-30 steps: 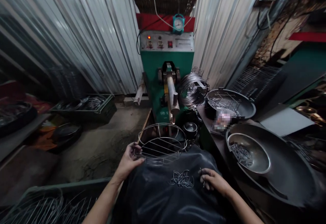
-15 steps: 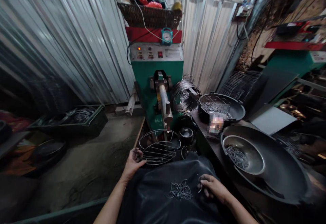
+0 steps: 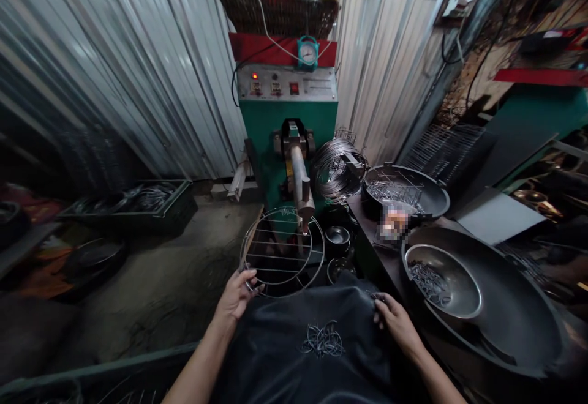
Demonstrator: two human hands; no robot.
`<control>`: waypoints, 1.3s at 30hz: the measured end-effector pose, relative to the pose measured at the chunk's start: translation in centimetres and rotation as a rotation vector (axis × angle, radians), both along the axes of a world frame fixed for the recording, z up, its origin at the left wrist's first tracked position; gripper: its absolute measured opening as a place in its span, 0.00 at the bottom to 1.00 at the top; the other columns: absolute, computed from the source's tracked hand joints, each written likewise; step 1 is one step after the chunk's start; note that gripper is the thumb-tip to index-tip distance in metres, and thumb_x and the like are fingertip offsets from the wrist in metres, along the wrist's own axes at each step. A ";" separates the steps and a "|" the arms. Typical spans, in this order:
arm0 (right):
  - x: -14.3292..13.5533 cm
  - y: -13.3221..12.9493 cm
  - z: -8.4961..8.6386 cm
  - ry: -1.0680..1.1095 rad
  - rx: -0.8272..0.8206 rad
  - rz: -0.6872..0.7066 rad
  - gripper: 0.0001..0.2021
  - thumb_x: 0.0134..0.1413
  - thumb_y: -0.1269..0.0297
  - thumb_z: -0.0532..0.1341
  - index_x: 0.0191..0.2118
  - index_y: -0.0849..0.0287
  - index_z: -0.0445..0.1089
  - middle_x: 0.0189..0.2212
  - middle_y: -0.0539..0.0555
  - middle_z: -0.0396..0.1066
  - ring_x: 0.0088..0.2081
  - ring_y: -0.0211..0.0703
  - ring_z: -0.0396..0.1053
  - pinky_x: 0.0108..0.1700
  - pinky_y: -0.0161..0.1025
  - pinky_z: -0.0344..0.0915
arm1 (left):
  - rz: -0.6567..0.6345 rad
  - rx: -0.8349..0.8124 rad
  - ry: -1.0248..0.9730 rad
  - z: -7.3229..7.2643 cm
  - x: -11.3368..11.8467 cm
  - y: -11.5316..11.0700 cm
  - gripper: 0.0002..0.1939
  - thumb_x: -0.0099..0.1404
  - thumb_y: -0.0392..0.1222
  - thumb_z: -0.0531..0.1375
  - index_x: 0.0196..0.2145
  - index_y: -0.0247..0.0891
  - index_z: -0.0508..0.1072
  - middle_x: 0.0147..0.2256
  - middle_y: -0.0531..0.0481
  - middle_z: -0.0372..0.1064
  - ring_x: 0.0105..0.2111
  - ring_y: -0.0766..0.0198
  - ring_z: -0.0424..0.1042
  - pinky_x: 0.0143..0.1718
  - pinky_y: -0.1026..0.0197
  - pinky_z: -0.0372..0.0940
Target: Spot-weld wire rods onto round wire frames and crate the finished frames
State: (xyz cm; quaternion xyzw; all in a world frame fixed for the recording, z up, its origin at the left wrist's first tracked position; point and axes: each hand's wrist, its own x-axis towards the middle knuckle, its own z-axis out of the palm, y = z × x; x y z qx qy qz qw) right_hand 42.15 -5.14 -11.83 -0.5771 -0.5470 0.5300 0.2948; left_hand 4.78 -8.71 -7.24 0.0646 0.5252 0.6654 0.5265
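A round wire rack (image 3: 280, 251) with parallel bars is held at its lower left rim by my left hand (image 3: 239, 291), thumb and fingers closed on the wire. The rack stands tilted, its right part under the tip of the green machine's metal arm (image 3: 304, 202). My right hand (image 3: 390, 315) is over the right side of the dark apron (image 3: 275, 343), fingers pinched on a small dark piece, seemingly a wire piece. A pile of curved wire pieces (image 3: 323, 338) lies on the apron between my hands.
The green machine (image 3: 257, 122) stands ahead, a wire coil (image 3: 337, 168) beside it. To the right are a pan with wire parts (image 3: 438, 193) and a metal bowl (image 3: 463, 281) of wire pieces inside a large wok (image 3: 519, 306). A crate (image 3: 156, 217) sits at left.
My left hand has turned the rack from lying nearly flat to a steeper tilt. My right hand has moved up and right, away from the wire pile. The view has shifted slightly.
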 end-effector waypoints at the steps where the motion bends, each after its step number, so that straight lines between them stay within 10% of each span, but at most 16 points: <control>1: -0.1 0.1 -0.3 -0.018 -0.003 0.005 0.21 0.45 0.48 0.54 0.38 0.60 0.63 0.19 0.46 0.61 0.19 0.35 0.61 0.21 0.33 0.58 | 0.016 -0.019 -0.030 0.4 0.2 0.3 0.17 0.40 0.33 0.64 0.30 0.36 0.65 0.23 0.59 0.61 0.19 0.72 0.62 0.24 0.61 0.66; 8: -0.5 0.4 -0.6 -0.006 -0.050 0.014 0.18 0.46 0.51 0.53 0.37 0.59 0.61 0.22 0.46 0.61 0.20 0.33 0.61 0.20 0.30 0.55 | 0.083 0.026 -0.042 3.3 1.3 3.6 0.16 0.39 0.34 0.65 0.24 0.36 0.62 0.19 0.60 0.56 0.16 0.76 0.56 0.13 0.70 0.51; 21: -0.6 -0.9 -1.9 -0.350 -0.176 0.549 0.05 0.44 0.73 0.53 0.31 0.60 0.62 0.28 0.47 0.66 0.15 0.27 0.59 0.15 0.25 0.52 | 0.172 0.016 -0.040 4.4 2.0 7.7 0.18 0.38 0.33 0.65 0.22 0.38 0.56 0.15 0.65 0.47 0.12 0.79 0.45 0.12 0.71 0.42; 39: -1.2 -0.8 -0.2 -0.219 -0.358 0.481 0.13 0.42 0.73 0.51 0.37 0.61 0.65 0.24 0.46 0.68 0.13 0.27 0.61 0.13 0.26 0.47 | 0.179 -0.043 -0.009 4.4 1.1 9.5 0.17 0.37 0.33 0.65 0.21 0.37 0.57 0.14 0.64 0.49 0.11 0.79 0.44 0.11 0.71 0.41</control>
